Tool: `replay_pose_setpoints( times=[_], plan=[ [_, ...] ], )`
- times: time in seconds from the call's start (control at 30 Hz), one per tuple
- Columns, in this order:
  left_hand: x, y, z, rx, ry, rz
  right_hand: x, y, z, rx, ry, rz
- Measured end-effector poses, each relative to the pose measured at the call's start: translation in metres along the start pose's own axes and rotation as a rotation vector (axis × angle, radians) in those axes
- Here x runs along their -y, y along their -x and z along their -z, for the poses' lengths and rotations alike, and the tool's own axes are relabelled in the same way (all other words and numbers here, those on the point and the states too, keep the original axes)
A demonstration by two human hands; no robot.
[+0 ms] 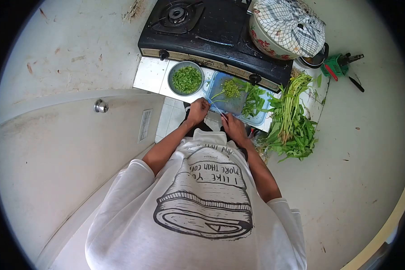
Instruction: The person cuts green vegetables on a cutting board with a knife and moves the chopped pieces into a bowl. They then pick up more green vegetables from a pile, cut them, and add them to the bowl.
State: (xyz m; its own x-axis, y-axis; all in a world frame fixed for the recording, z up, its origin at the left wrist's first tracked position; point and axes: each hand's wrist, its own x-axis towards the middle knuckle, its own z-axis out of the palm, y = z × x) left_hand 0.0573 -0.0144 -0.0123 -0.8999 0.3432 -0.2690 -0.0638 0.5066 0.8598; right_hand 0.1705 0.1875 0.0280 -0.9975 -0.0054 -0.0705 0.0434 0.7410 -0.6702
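Note:
My left hand (pixel 198 110) and my right hand (pixel 234 127) meet at the near edge of a blue cutting board (pixel 227 104). Both pinch a thin green stalk (pixel 216 108) that runs between their fingertips. On the board lie a small heap of chopped greens (pixel 231 87) and some whole leaves (pixel 255 100). A metal bowl (pixel 172 72) left of the board holds more chopped greens. Whether my right hand also holds a blade is hidden.
A big bundle of leafy stalks (pixel 293 123) lies right of the board. Behind stands a black gas stove (pixel 211 33) with a flowered pot (pixel 266 44) under a checked cloth. A green basket (pixel 334 67) and a dark knife (pixel 356 84) lie far right. A door with a knob (pixel 101 106) is at left.

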Motion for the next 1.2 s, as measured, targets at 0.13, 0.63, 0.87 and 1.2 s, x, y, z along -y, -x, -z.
replay_pose_setpoints(
  times=[0.13, 0.63, 0.87, 1.2],
  plan=[
    [-0.003, 0.0, 0.002, 0.005, -0.02, 0.023, -0.001, 0.004, -0.009, 0.067, 0.066, -0.003],
    [-0.01, -0.001, 0.005, 0.074, 0.091, 0.142, -0.004, 0.005, -0.009, 0.137, 0.186, -0.012],
    [-0.007, -0.004, 0.017, 0.168, 0.278, 0.346, 0.0, -0.002, -0.011, 0.13, 0.338, 0.023],
    [-0.009, 0.007, 0.031, 0.043, 0.444, 0.315, -0.004, -0.004, -0.016, 0.064, 0.278, 0.053]
  ],
)
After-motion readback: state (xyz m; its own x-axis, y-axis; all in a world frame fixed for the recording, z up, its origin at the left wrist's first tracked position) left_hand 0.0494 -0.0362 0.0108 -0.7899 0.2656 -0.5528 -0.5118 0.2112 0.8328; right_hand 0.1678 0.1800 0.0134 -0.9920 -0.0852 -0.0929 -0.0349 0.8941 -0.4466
